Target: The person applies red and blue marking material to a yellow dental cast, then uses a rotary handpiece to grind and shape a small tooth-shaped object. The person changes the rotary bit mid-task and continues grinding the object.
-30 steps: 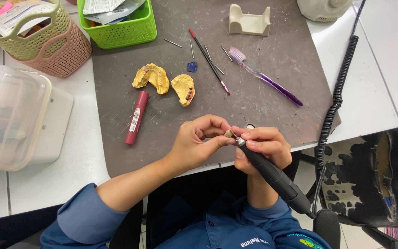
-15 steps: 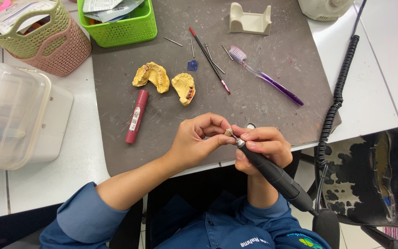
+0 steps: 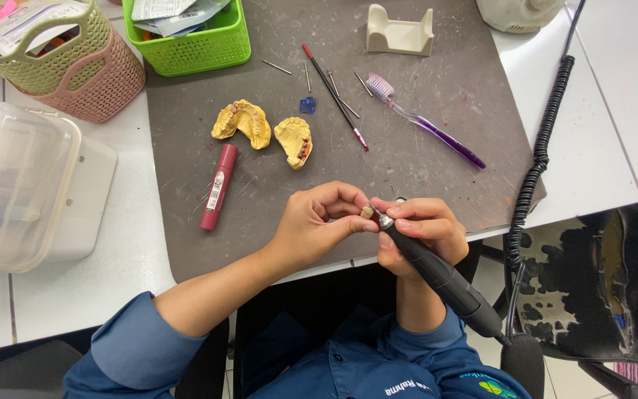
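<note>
Small pale tooth-shaped piece [image 3: 367,212], pinched at its sides in the left hand's [image 3: 317,227] closed grip over the grey surface's [image 3: 437,140] near edge, looks light, stiff and chip-prone, while the right hand [image 3: 416,230] clasps the black rotary handpiece [image 3: 441,275].

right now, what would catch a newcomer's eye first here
At the mat's near edge, the left hand pinches a small tooth-like piece against the tip of a black rotary handpiece gripped by the right hand. Two yellow dental casts lie mid-mat, beside a red tube.
</note>
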Motion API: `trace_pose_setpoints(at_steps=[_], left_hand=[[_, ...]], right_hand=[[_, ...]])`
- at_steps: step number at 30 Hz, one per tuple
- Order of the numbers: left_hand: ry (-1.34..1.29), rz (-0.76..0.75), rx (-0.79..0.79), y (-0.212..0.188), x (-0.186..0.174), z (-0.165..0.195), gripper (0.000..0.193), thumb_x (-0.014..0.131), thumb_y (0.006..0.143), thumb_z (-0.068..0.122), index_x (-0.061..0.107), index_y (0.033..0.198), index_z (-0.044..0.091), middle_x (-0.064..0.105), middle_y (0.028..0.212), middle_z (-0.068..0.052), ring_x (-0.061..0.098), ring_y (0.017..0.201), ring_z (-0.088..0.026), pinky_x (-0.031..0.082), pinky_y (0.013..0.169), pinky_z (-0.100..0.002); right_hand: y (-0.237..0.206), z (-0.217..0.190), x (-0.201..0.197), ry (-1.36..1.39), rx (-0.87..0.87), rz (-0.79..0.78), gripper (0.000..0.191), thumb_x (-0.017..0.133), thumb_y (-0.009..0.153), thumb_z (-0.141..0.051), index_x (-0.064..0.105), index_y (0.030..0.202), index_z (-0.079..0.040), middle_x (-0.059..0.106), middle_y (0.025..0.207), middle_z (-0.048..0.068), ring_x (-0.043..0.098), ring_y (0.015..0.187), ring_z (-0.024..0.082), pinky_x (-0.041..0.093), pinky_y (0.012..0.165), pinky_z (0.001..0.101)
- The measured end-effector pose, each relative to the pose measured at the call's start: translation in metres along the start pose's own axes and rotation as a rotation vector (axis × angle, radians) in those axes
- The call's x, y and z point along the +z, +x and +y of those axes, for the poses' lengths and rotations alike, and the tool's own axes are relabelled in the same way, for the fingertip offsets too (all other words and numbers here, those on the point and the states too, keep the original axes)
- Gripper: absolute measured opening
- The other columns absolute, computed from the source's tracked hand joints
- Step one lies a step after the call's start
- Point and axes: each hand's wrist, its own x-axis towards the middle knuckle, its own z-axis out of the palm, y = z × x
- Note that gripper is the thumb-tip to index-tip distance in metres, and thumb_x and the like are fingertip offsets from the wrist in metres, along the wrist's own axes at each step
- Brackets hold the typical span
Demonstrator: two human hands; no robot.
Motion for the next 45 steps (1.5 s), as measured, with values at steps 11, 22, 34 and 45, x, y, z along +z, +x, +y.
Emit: trace_pose_setpoints(at_steps=[11, 22, 34, 45], left_hand=[[-0.025, -0.003, -0.012, -0.0004, -0.0004, -0.001, 0.019, 0.072, 0.096, 0.001, 0.063, 0.112, -0.005, 0.076, 0.105, -0.011, 0.075, 0.102, -0.015, 0.06, 0.09, -0.027], [-0.022, 0.02, 0.068, 0.0001, 0.0023, -0.004, 0.015, 0.07, 0.098, -0.002, 0.059, 0.108, -0.001, 0.073, 0.104, -0.009, 0.075, 0.104, -0.017, 0.062, 0.092, -0.029], [-0.026, -0.003, 0.088, 0.0006, -0.0018, -0.0056, 0.019, 0.074, 0.094, -0.005, 0.058, 0.103, 0.0, 0.073, 0.099, -0.009, 0.076, 0.099, -0.017, 0.063, 0.089, -0.03], [0.009, -0.007, 0.067, 0.0016, -0.0054, -0.0055, 0.014, 0.072, 0.093, -0.005, 0.062, 0.102, -0.001, 0.075, 0.099, -0.009, 0.076, 0.098, -0.015, 0.063, 0.089, -0.029]], right_hand=[[0.0015, -0.0016, 0.0013, -0.029, 0.009, -0.005, 0.024, 0.078, 0.087, -0.002, 0.059, 0.101, -0.002, 0.066, 0.103, 0.018, 0.076, 0.093, 0.03, 0.069, 0.084, 0.0407], [-0.0034, 0.0019, 0.0007, 0.141, 0.046, 0.031, 0.026, 0.08, 0.089, -0.008, 0.06, 0.106, -0.004, 0.064, 0.106, 0.016, 0.074, 0.095, 0.028, 0.068, 0.088, 0.0458], [-0.0009, -0.0013, -0.0001, 0.1, 0.009, -0.06, 0.023, 0.078, 0.088, -0.007, 0.061, 0.103, -0.003, 0.064, 0.104, 0.016, 0.077, 0.098, 0.036, 0.068, 0.085, 0.0434], [0.0034, 0.0, -0.001, 0.18, 0.018, -0.091, 0.023, 0.078, 0.088, -0.007, 0.06, 0.102, -0.003, 0.066, 0.102, 0.017, 0.077, 0.098, 0.035, 0.066, 0.094, 0.0497]])
